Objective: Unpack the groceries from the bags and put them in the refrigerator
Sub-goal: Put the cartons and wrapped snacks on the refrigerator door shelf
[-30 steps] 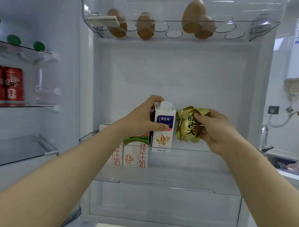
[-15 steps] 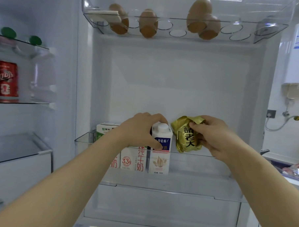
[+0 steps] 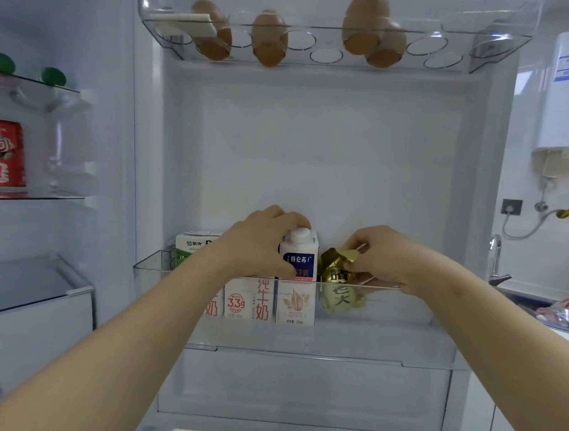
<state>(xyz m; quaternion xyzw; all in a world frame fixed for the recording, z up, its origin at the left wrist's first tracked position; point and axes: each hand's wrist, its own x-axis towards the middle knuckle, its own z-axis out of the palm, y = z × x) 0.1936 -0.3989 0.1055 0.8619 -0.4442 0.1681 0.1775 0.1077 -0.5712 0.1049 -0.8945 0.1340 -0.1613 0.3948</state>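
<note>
Having dropped both items lower than half a second ago, settling them inside the clear door bin [image 3: 411, 314] below both hands. Keeping the row tight: standing the capped milk carton [image 3: 299, 260] upright against the neighbouring cartons [image 3: 248, 301] under the left hand [image 3: 260, 245], gripping it around the top to steady it. Tucking the gold packet [image 3: 336, 280] between the two hands, just beside that carton, pinching its crumpled top with the right hand [image 3: 386, 259], probably to stop it slumping.

**Single head-worn view**

The wide-angle camera faces the open refrigerator door [image 3: 323, 155] from near: egg tray [image 3: 447, 16] at 12 o'clock, glass shelf [image 3: 57, 196] at 9, sink [image 3: 528, 299] at 4, left forearm [image 3: 119, 336] entering from 7, right forearm [image 3: 496, 323] from 5.
</note>
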